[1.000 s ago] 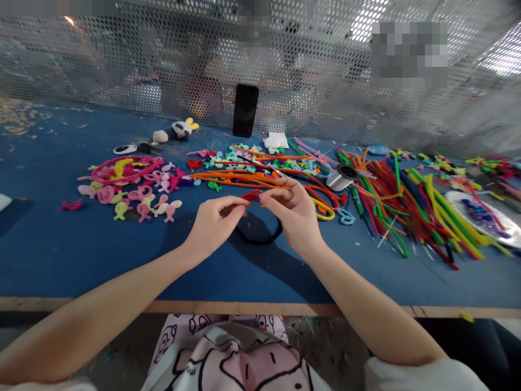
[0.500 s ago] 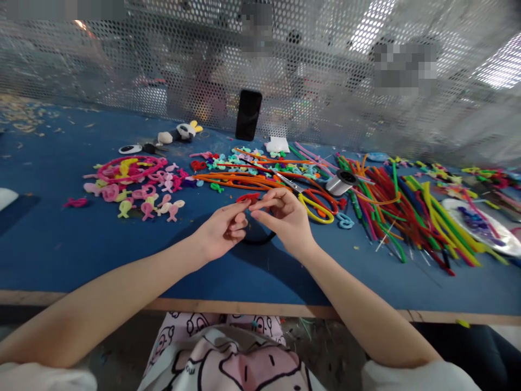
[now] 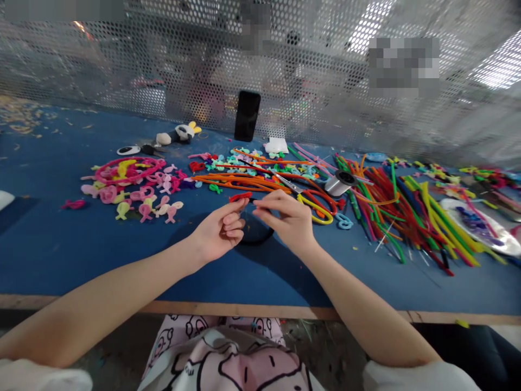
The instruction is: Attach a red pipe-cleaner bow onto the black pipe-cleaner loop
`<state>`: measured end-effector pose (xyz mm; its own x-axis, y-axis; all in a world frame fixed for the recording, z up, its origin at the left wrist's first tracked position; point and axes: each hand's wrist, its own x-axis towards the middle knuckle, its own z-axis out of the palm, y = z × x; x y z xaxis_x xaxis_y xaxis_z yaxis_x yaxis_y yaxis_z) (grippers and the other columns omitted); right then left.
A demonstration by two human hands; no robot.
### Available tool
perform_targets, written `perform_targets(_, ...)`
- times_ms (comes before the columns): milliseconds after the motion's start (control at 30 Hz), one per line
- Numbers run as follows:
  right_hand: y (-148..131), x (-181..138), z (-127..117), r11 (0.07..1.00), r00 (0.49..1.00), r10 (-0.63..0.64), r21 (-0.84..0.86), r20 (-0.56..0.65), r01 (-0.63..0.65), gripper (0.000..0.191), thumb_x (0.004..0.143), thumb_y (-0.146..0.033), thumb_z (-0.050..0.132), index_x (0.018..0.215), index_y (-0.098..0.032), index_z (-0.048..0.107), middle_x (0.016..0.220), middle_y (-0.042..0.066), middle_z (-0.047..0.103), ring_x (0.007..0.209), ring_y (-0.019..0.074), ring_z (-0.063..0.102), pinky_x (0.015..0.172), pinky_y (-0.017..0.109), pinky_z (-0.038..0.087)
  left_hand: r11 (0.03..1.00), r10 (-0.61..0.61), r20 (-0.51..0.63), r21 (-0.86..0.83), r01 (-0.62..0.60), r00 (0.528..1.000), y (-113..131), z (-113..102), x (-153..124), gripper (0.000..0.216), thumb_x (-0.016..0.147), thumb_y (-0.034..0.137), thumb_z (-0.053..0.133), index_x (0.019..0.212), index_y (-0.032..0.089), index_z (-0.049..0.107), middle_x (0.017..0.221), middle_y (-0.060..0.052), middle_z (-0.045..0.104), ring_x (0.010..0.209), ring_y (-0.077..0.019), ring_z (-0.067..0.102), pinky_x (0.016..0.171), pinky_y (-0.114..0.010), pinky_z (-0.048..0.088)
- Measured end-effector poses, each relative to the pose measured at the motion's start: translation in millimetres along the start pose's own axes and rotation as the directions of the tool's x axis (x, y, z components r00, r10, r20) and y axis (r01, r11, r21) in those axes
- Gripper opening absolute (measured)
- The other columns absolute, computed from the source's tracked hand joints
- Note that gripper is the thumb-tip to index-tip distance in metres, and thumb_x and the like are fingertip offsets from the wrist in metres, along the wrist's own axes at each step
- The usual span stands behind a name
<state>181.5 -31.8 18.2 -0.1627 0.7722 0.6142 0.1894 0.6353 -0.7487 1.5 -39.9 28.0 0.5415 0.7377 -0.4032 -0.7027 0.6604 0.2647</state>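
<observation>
My left hand (image 3: 220,231) is closed, with a small red pipe-cleaner piece (image 3: 240,196) pinched between thumb and forefinger. My right hand (image 3: 287,217) is also closed, its fingertips gripping a black pipe cleaner (image 3: 260,240) close to the red piece. The black strand curves down below both hands in a loop. Just beyond the right hand lie scissors (image 3: 319,213) with yellow and orange handles, and a spool of thin wire (image 3: 340,183). A bundle of orange pipe cleaners (image 3: 228,179) lies past my fingertips. The exact join of red and black is too small to make out.
Twisted pink and yellow pieces (image 3: 144,195) lie left of my hands. Many loose coloured pipe cleaners (image 3: 407,209) spread to the right, beside a silvery plate (image 3: 510,239). A dark phone (image 3: 247,115) leans against the perforated metal screen (image 3: 195,65). The table's wooden edge (image 3: 195,308) runs before me.
My fingertips have drawn slightly apart, and a short stretch of the black strand now shows between them. The red piece has shifted a little left with my left hand.
</observation>
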Motion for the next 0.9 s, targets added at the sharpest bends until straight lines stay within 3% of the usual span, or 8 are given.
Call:
perform_targets(100,-0.8,-3.7,4.6,0.953,0.972,-0.226,-0.191,0.062,0.234,0.026,0.083,-0.017,0.076,0.104,-0.032,0.079,0.084,0.001,0.073,0.079,0.0169,0.06,0.074,0.035,0.051,1.0,-0.012,-0.031,0.003,0.012,0.999,-3.2,0.0,0.6,0.031,0.101,0.014,0.048,0.074,0.011,0.061,0.038,0.009,0.034,0.034,-0.003,0.035,0.034,-0.013,0.025)
perform_targets(267,-2.3,-8.7,8.6,0.912,0.958,-0.279,-0.293,0.073,0.288,0.025,0.085,-0.015,0.073,0.098,-0.034,0.08,0.085,0.001,0.073,0.082,0.0191,0.055,0.074,0.036,0.05,1.0,-0.029,-0.051,0.005,0.029,0.998,-9.7,0.9,-1.1,0.039,0.104,0.015,0.041,0.068,0.012,0.055,0.037,0.009,0.031,0.034,-0.0029,0.033,0.034,-0.013,0.025)
perform_targets(367,-7.9,-10.3,11.3,0.963,0.99,-0.131,-0.231,0.041,0.137,0.018,0.086,-0.021,0.073,0.095,-0.035,0.08,0.089,0.002,0.071,0.085,0.0194,0.059,0.08,0.038,0.052,1.0,-0.013,-0.049,0.01,0.014,0.999,-11.2,1.8,-3.0,0.036,0.102,0.013,0.045,0.067,0.012,0.055,0.037,0.009,0.031,0.035,-0.003,0.033,0.035,-0.013,0.025)
perform_targets(467,-16.0,-11.3,18.5,0.985,0.98,0.173,0.01,-0.096,-0.173,0.007,0.086,-0.027,0.073,0.09,-0.029,0.078,0.092,0.003,0.068,0.084,0.0169,0.061,0.078,0.033,0.053,1.0,0.023,-0.047,0.005,-0.023,0.999,-11.2,3.0,-4.4,0.026,0.099,0.012,0.052,0.074,0.012,0.061,0.037,0.01,0.029,0.035,-0.0033,0.032,0.034,-0.012,0.024)
perform_targets(567,-22.4,-12.3,27.1,0.762,0.811,0.574,0.433,-0.11,-0.481,0.013,0.082,-0.033,0.076,0.079,-0.022,0.072,0.07,-0.001,0.059,0.061,0.0099,0.052,0.053,0.022,0.046,0.998,0.056,-0.049,0.016,-0.055,0.997,-11.8,3.9,-4.6,0.012,0.095,0.015,0.061,0.084,0.012,0.066,0.037,0.011,0.029,0.034,-0.003,0.03,0.034,-0.012,0.023)
perform_targets(667,-25.7,-12.0,29.4,0.389,0.594,0.796,0.657,0.113,-0.646,0.022,0.077,-0.032,0.079,0.074,-0.016,0.065,0.062,-0.004,0.052,0.048,0.0046,0.04,0.035,0.014,0.029,0.996,0.078,-0.058,0.054,-0.075,0.995,-13.2,3.1,-3.2,0.012,0.095,0.018,0.062,0.087,0.012,0.069,0.037,0.011,0.031,0.035,-0.0024,0.027,0.034,-0.012,0.023)
perform_targets(800,-23.8,-7.0,19.2,-0.017,0.355,0.83,0.655,0.43,-0.755,0.012,0.083,-0.018,0.069,0.078,-0.013,0.06,0.064,-0.005,0.053,0.039,-0.0005,0.033,0.027,0.009,0.021,0.973,0.132,-0.059,0.199,-0.118,0.99,-13.7,-1.7,-0.5,0.015,0.088,0.021,0.071,0.076,0.013,0.068,0.038,0.01,0.033,0.037,-0.0024,0.023,0.034,-0.012,0.021)
perform_targets(900,-19.1,-2.5,8.6,-0.292,0.198,0.705,0.534,0.681,-0.794,0.017,0.093,-0.013,0.053,0.077,-0.014,0.052,0.06,-0.007,0.05,0.033,-0.0017,0.027,0.024,0.008,0.019,0.922,0.155,-0.012,0.362,-0.14,0.988,-12.0,-6.1,0.3,0.023,0.079,0.028,0.081,0.069,0.015,0.065,0.039,0.01,0.032,0.038,-0.0021,0.019,0.035,-0.012,0.019)
